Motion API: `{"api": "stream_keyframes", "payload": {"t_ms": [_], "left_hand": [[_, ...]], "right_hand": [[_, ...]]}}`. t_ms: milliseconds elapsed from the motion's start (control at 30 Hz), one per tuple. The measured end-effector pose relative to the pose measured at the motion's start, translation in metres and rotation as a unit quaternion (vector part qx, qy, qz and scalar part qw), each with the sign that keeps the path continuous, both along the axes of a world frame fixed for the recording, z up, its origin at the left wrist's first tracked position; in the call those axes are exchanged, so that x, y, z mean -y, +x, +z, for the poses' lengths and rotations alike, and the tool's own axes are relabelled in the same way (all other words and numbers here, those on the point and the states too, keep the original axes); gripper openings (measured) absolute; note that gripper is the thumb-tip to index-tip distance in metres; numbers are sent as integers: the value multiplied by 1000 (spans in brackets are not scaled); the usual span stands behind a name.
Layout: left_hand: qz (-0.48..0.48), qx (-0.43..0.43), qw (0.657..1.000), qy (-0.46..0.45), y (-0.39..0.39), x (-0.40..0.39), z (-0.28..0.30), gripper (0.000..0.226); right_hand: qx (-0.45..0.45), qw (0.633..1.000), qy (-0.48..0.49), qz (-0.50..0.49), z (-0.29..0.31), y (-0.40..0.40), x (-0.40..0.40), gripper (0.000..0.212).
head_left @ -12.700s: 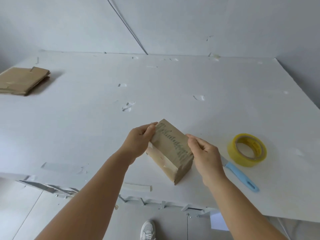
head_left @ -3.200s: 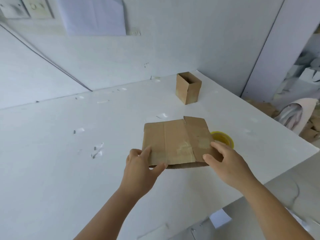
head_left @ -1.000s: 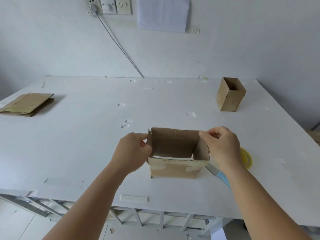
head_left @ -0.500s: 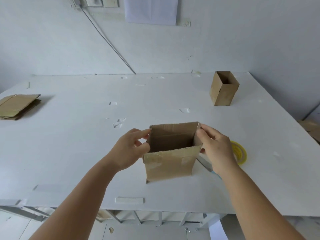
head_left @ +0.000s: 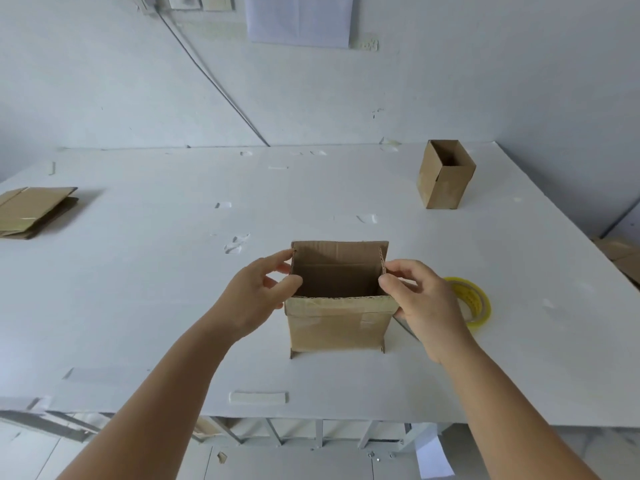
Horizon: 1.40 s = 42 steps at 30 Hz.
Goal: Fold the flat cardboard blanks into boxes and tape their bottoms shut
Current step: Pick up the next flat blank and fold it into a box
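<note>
The opened box (head_left: pixel 337 306) stands upright on the counter (head_left: pixel 138 289) squarely between both hands, left hand (head_left: pixel 258 296) and right hand (head_left: pixel 420 299) each pinching a side wall, mouth up, tape roll (head_left: pixel 479 303) nearest the right.

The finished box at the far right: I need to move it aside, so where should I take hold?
Grip the finished box by its open top rim, coming down from above. It stands upright with its mouth up and nothing around it, so fingers can probably pinch one wall, or span two opposite walls.

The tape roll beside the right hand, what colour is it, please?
Yellow tape roll, seen in the head view.
</note>
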State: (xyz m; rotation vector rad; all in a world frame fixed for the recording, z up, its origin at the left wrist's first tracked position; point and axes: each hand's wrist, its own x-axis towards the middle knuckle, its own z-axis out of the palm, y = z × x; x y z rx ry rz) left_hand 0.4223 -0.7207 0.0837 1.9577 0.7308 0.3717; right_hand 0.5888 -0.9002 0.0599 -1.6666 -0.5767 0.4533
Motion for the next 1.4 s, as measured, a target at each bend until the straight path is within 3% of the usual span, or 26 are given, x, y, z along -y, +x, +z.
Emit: {"api": "stream_keyframes", "payload": {"t_ms": [67,200,300,467,567,633,700,767,800,867,967,1100,1167,1267,1300,1400], "left_hand": [[30,16,999,-22,-2,3,-1,34],[130,70,981,-130,2,7,0,19],[159,76,971,-160,4,6,5,23],[76,-12,997,-3,11,12,6,15],[7,-45,999,22,8,15,4,51],[-29,-34,999,27,-1,15,-1,59],[-28,-11,997,65,-9,11,-14,46],[38,26,997,62,-11,11,-28,13],[71,45,995,47,-10,14,-31,13],[94,78,992,19,-6,17,-33,40],[47,66,996,34,-2,12,-31,78],[-16,43,996,82,1,2,-28,86],[-30,45,991,120,1,0,-28,78],[-49,-4,975,216,0,2,-30,39],[-43,-23,965,258,-1,3,-30,37],[-78,-73,923,370,-1,9,-26,64]], "right_hand": [[37,999,-11,21,-2,-3,3,7],[150,980,-75,106,-8,-10,12,19],[147,977,-75,133,-13,-9,17,19],[112,979,-58,163,-14,-5,20,22],[109,985,-53,122,-16,-6,16,27],[117,987,-55,92,-18,-9,12,24],[122,989,-45,71,-19,-12,9,23],[117,991,-36,48,-21,-13,5,29],[115,992,-39,39,-21,-14,3,36],[122,991,-48,34,-20,-13,1,55],[135,984,-86,75,-13,-8,-1,74],[174,964,-155,128,-5,1,-4,81],[191,962,-149,130,-3,4,-6,78],[271,939,-174,121,-5,7,-7,51],[301,928,-187,117,-7,6,-6,41],[373,899,-194,123,-9,4,-4,32]]}}
